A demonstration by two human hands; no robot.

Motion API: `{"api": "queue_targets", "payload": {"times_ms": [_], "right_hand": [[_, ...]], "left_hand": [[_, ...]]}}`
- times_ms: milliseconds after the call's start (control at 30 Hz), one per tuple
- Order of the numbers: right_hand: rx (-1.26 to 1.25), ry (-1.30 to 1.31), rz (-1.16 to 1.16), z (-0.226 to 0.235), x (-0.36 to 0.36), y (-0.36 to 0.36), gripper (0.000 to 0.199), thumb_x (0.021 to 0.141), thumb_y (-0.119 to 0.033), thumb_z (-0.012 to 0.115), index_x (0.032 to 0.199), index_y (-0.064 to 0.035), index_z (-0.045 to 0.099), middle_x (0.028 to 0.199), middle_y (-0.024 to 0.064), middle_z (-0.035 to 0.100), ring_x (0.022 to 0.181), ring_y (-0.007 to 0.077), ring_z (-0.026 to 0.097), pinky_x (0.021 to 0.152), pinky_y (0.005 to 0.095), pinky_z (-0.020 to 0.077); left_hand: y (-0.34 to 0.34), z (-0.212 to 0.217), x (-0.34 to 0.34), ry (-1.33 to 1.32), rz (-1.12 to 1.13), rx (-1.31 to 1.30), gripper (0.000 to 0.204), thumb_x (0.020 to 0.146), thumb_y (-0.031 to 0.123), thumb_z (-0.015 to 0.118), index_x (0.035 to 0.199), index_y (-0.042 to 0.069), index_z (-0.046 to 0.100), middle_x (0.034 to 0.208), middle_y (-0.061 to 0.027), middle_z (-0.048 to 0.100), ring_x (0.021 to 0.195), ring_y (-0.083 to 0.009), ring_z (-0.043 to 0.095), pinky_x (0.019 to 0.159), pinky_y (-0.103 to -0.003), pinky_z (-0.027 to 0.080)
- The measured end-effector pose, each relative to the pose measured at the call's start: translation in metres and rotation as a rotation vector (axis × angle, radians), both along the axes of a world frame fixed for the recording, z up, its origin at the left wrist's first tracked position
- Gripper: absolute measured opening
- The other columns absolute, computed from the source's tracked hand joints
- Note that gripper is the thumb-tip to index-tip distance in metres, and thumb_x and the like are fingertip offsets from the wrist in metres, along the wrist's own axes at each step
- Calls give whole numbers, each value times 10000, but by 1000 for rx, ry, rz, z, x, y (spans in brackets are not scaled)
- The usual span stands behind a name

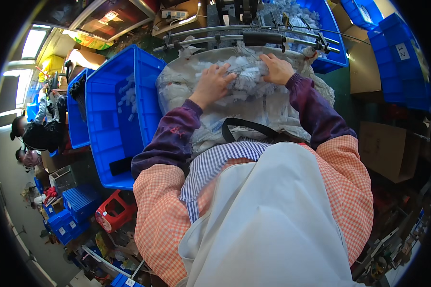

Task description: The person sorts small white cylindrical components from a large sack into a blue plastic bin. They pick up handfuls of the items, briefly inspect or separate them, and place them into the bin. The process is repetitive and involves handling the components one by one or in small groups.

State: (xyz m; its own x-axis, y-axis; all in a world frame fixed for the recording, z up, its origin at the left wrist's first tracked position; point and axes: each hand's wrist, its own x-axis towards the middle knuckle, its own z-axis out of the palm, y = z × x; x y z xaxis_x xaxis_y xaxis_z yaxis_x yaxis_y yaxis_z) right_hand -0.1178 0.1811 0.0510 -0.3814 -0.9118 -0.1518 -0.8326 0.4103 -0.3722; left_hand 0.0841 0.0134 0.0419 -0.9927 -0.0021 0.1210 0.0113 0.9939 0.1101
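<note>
A white woven sack (179, 91) lies open in front of me, holding a heap of small white translucent plastic pieces (239, 88), some with fine bristle-like rows. My left hand (213, 85) rests over the left part of the heap, fingers bent and spread apart, thumb pointing right. Facing it from the right, my right hand (277, 70) touches the heap's edge with its thumb and forefinger apart. Between the two hands lie several of the pieces, with thin comb-like lines among them; I cannot make out a firm grip on any one.
A deep blue bin (112, 110) with some white pieces stands left of the sack. Metal rods (215, 39) of a machine cross just beyond it. Another blue bin (333, 36) of pieces stands far right, near stacked blue crates (402, 62). A red stool (115, 211) stands lower left. Other people are far left.
</note>
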Motion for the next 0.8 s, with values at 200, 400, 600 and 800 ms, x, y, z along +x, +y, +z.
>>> {"api": "queue_targets", "payload": {"times_ms": [200,400,600,800], "right_hand": [[-47,-138,118,0,-12,31,575,650,-286,661,1164,-99,481,1130,171,511,994,363,531,822,409,434],[43,-199,214,35,-12,41,678,689,-350,697,1257,-75,450,1196,159,467,1079,336,486,902,377,398],[-18,-388,190,62,-46,30,522,821,-397,578,1190,-39,484,1056,153,552,975,252,531,846,330,416],[-170,-542,137,38,-73,-14,353,899,-293,507,1127,-24,508,907,123,594,810,211,559,735,313,440]], "left_hand": [[-33,27,0,-34,-58,180,518,606,95,636,1108,188,551,1209,-100,471,1091,-290,427,875,-422,366],[-45,-1,-14,-4,16,246,502,610,94,597,1108,129,549,1259,-91,460,1132,-314,411,925,-425,348],[-50,10,-26,-61,-62,293,474,640,99,587,1110,134,540,1263,-62,461,1123,-298,416,899,-453,358],[-47,-20,-31,-111,-59,224,521,638,83,562,1151,171,528,1325,-75,411,1198,-329,357,991,-449,289]]}}
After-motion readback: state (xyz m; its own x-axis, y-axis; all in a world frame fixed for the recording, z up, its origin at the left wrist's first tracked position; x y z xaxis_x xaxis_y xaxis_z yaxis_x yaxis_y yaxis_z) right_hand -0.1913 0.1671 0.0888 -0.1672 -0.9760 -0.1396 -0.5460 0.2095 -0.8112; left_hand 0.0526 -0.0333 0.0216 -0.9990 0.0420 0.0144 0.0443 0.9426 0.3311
